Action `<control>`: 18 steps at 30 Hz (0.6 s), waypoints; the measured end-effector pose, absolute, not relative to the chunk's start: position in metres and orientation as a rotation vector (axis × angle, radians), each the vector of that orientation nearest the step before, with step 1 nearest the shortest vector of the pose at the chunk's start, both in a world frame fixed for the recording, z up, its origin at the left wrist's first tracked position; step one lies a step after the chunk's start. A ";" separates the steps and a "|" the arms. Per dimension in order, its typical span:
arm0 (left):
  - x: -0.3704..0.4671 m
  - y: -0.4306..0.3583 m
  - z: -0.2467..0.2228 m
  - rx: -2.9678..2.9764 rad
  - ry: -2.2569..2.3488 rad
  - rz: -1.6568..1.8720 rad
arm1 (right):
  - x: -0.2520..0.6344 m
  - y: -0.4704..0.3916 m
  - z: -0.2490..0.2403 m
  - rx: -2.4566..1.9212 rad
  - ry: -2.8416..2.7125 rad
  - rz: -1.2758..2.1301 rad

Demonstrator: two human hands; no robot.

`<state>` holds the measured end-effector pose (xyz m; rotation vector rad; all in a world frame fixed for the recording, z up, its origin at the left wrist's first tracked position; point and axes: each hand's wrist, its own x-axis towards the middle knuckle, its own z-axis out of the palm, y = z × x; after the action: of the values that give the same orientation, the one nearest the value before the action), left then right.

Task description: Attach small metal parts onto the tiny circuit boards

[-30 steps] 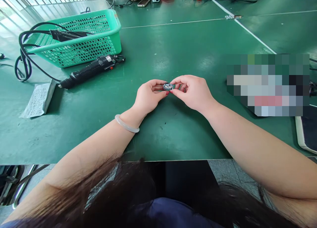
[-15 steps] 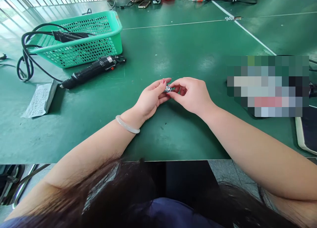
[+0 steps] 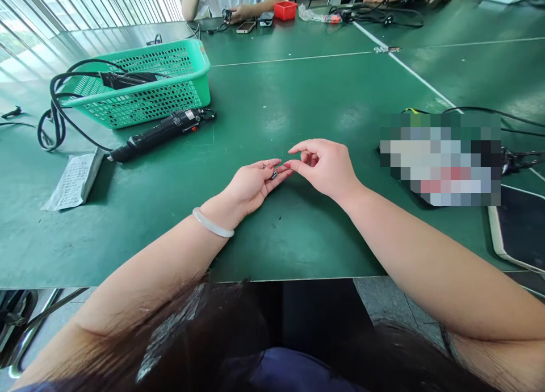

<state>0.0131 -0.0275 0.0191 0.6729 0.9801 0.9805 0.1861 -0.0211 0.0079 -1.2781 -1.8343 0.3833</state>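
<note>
Over the green table (image 3: 298, 238), my left hand (image 3: 251, 187) is turned palm up, its thumb holding a small dark metallic part (image 3: 273, 176) against the fingers. Much of that part is covered by the thumb. My right hand (image 3: 326, 167) is just to the right, with thumb and index finger apart and no object visible between them. Its thumb tip meets the fingertips of my left hand. A pale bangle (image 3: 213, 224) circles my left wrist.
A green basket (image 3: 140, 105) with black cable is at the left, a black power screwdriver (image 3: 159, 133) before it and a paper-wrapped block (image 3: 74, 179) nearer. A pixelated patch and a dark tablet-like object (image 3: 519, 224) lie right. People sit across, near a red box (image 3: 285, 10).
The small part has gone from between both hands to under my left thumb. My right thumb and index finger have parted. The view has tilted up, showing more of the people opposite.
</note>
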 end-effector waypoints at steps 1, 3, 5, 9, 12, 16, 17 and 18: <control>0.012 -0.030 0.022 0.675 1.000 0.971 | 0.188 -0.020 0.007 -1.284 -1.807 0.389; 0.008 -0.036 0.029 0.683 1.051 0.970 | 0.189 -0.017 0.007 -1.301 -1.773 0.428; -0.002 -0.043 0.035 0.703 1.102 0.972 | 0.189 -0.016 0.007 -1.308 -1.764 0.457; -0.038 -0.058 0.043 0.798 1.242 1.007 | 0.188 -0.017 0.008 -1.300 -1.770 0.524; -0.081 -0.069 0.046 0.975 1.485 1.049 | 0.187 -0.018 0.009 -1.300 -1.767 0.578; -0.155 -0.080 0.041 1.564 2.019 0.796 | 0.186 -0.017 0.008 -1.311 -1.773 0.617; -0.172 -0.081 0.038 1.724 2.096 0.730 | 0.186 -0.016 0.008 -1.316 -1.780 0.628; -0.189 -0.082 0.036 1.853 2.131 0.669 | 0.186 -0.016 0.008 -1.322 -1.783 0.630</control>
<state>-0.1886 -0.0824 0.0355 1.8531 2.1314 0.6692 0.1855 -0.0158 0.0075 -1.3221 -1.7828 0.6302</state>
